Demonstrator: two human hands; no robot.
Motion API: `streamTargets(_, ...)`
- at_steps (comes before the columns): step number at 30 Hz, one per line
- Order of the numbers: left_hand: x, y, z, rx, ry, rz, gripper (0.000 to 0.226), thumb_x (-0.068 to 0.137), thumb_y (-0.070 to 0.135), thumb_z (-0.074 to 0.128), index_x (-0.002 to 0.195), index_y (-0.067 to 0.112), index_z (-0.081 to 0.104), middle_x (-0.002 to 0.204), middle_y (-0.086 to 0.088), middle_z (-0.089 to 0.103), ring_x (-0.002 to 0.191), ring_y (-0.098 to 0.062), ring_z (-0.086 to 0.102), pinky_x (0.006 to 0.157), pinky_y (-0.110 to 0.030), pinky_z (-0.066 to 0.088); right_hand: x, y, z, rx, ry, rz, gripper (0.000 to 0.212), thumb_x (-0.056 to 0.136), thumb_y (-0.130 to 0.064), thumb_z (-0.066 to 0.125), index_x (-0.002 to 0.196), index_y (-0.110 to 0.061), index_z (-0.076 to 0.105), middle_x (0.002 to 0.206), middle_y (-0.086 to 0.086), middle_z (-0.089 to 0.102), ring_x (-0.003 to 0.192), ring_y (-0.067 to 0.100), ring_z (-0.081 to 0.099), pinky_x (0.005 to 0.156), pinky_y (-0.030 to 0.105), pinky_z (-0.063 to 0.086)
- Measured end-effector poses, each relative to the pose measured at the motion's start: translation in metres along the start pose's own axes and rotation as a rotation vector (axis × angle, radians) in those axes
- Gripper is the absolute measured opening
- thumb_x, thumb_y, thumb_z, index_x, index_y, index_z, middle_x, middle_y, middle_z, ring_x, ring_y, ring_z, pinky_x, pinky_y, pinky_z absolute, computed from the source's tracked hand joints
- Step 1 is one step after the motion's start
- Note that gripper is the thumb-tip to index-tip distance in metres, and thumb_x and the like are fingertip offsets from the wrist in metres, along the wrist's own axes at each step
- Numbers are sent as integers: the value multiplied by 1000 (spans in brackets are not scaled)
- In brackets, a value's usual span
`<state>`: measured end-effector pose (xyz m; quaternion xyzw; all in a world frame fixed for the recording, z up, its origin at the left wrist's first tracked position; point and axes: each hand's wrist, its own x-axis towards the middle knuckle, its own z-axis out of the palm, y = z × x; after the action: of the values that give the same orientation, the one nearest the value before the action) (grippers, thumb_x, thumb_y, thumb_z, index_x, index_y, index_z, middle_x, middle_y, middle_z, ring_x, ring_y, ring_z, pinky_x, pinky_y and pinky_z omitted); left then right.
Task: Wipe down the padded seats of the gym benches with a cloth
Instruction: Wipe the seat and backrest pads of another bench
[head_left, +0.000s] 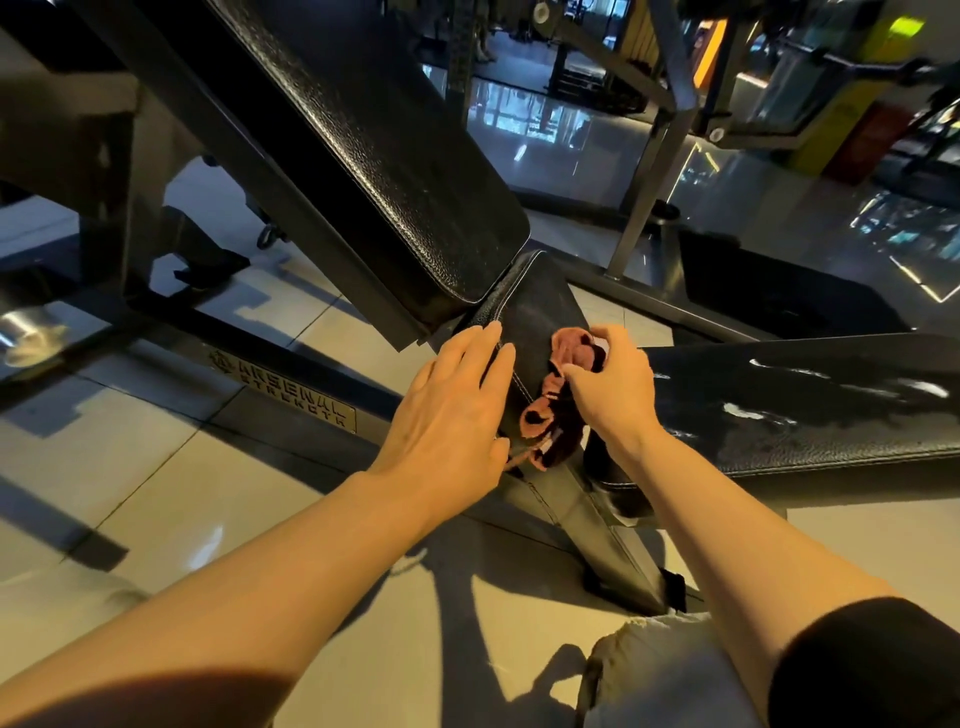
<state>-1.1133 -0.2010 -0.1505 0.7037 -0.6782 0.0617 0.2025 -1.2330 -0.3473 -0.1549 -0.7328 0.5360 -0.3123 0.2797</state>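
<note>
A black padded seat (540, 312) with white stitching lies at the centre of the head view, below a long inclined black back pad (395, 171). My right hand (613, 387) grips a crumpled pink-brown cloth (550, 410) and holds it against the seat. My left hand (457, 410) lies flat with straight fingers on the seat's left edge, touching the stitched seam. The cloth's lower end hangs over the seat's near edge between both hands. A second black pad (810, 400) with wet streaks stretches to the right.
The bench's black steel frame (291, 384) with a maker's plate crosses the tiled floor (208, 493) on the left. Grey uprights (649, 171) of another machine stand behind. My knee in light fabric (670, 670) is at the lower right.
</note>
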Motion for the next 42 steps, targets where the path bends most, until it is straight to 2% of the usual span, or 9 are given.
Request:
streamTargets(2, 3, 0, 0, 19, 20, 0, 80, 91, 33, 61, 153, 10, 16, 161, -9, 8, 148, -23, 1, 120, -36, 10, -4, -10, 2, 98, -7, -93, 44, 85, -23, 69, 125, -28, 51, 124, 4, 53, 110, 16, 55, 93, 35, 52)
streamTargets(5, 12, -1, 1, 58, 125, -5, 75, 79, 24, 72, 144, 3, 39, 151, -14, 35, 144, -28, 23, 119, -45, 17, -14, -28, 3, 114, -60, -371, 42, 88, -24, 67, 128, -25, 57, 117, -2, 54, 106, 5, 49, 92, 10, 40)
streamTargets(8, 21, -3, 2, 86, 203, -8, 68, 79, 24, 71, 137, 0, 47, 145, -15, 43, 142, -30, 27, 118, -50, 17, -6, -22, 0, 28, -66, -391, 44, 89, -18, 67, 131, -25, 57, 117, -1, 50, 104, 3, 46, 84, -1, 33)
streamTargets(13, 31, -11, 3, 158, 211, 14, 55, 81, 29, 65, 128, 2, 56, 141, -15, 49, 143, -30, 26, 117, -54, 8, 20, -3, 1, -5, -2, -72, 41, 90, -18, 64, 129, -29, 57, 127, 6, 53, 116, 20, 54, 100, 33, 44)
streamTargets(18, 40, -13, 4, 237, 205, 3, 59, 84, 39, 58, 132, 5, 54, 143, -15, 46, 144, -29, 24, 116, -57, 5, 12, -24, 5, 52, -44, -276, 48, 91, -17, 64, 135, -30, 50, 121, -7, 41, 106, 2, 39, 74, -3, 33)
streamTargets(22, 45, -13, 9, 257, 193, -30, 61, 86, 44, 54, 134, 6, 52, 142, -13, 47, 142, -28, 27, 116, -58, 1, 18, -24, 6, 17, -64, -356, 48, 92, -14, 63, 136, -30, 52, 124, -8, 41, 112, 1, 38, 83, 3, 31)
streamTargets(27, 51, -10, 17, 249, 190, -54, 57, 88, 44, 42, 131, 9, 54, 136, -11, 53, 139, -27, 34, 115, -62, -2, 36, -10, 4, -32, 20, -87, 48, 94, -14, 59, 140, -26, 48, 131, 5, 45, 119, 19, 47, 91, 20, 33)
streamTargets(32, 54, -6, 22, 260, 213, -65, 57, 87, 42, 40, 130, 9, 55, 135, -10, 53, 137, -24, 38, 112, -63, -7, 30, -25, 9, 116, -3, -229, 39, 92, -17, 63, 130, -26, 59, 117, -8, 43, 105, 3, 42, 76, 4, 33)
streamTargets(42, 64, 1, 30, 264, 252, -126, 51, 82, 39, 48, 124, 12, 59, 130, -8, 54, 132, -23, 41, 110, -64, -13, 53, -11, 5, 30, 3, -79, 40, 94, -16, 60, 133, -22, 56, 128, 4, 45, 107, 12, 44, 88, 19, 31)
